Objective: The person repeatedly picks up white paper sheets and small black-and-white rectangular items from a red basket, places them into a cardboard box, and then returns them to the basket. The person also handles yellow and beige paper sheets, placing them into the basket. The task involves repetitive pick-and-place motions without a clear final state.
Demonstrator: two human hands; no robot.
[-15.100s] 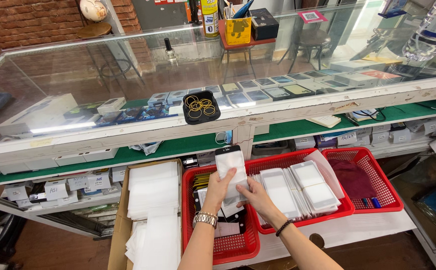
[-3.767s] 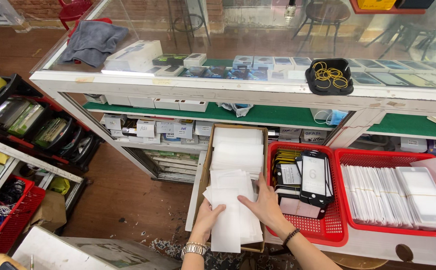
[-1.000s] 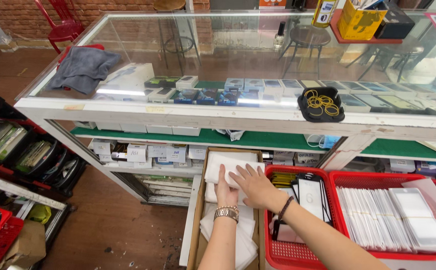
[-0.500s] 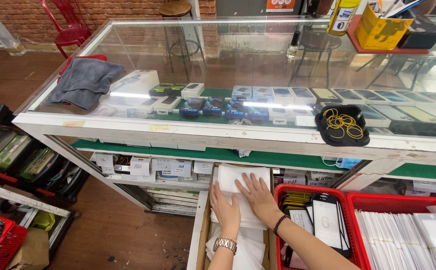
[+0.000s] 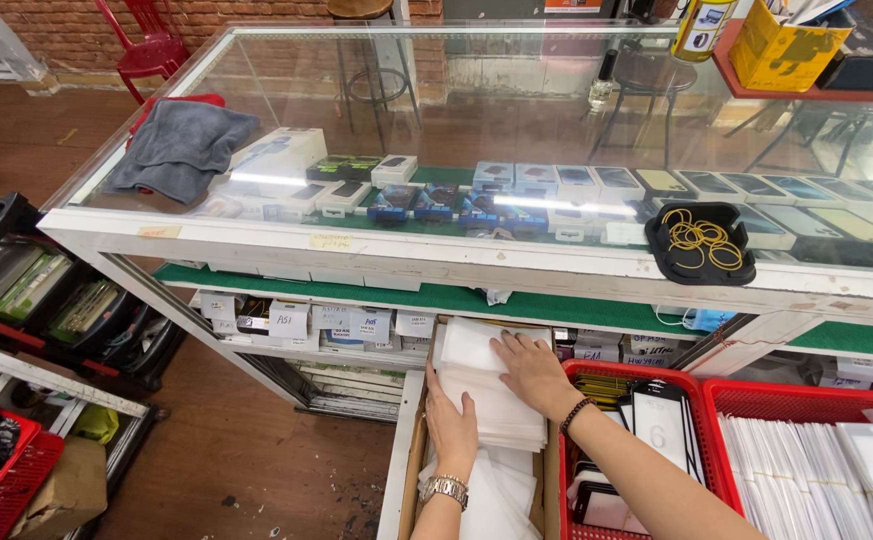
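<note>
Fingers (image 5: pixel 517 350) of my right hand (image 5: pixel 534 372) lie flat and spread on top of the stack of white sleeves (image 5: pixel 489 392) in the cardboard box (image 5: pixel 415 470). I see my left hand (image 5: pixel 452 428) pressing its fingers together against the stack's left side, beside the red basket (image 5: pixel 692 380).

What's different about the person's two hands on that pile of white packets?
The right hand lies flat on top of the stack of white packets, fingers spread; the left hand presses edge-on against the stack's side. The left hand has a metal wristwatch; the right hand has a dark bead bracelet. Both are bare and touch the same stack in the cardboard box.
</note>
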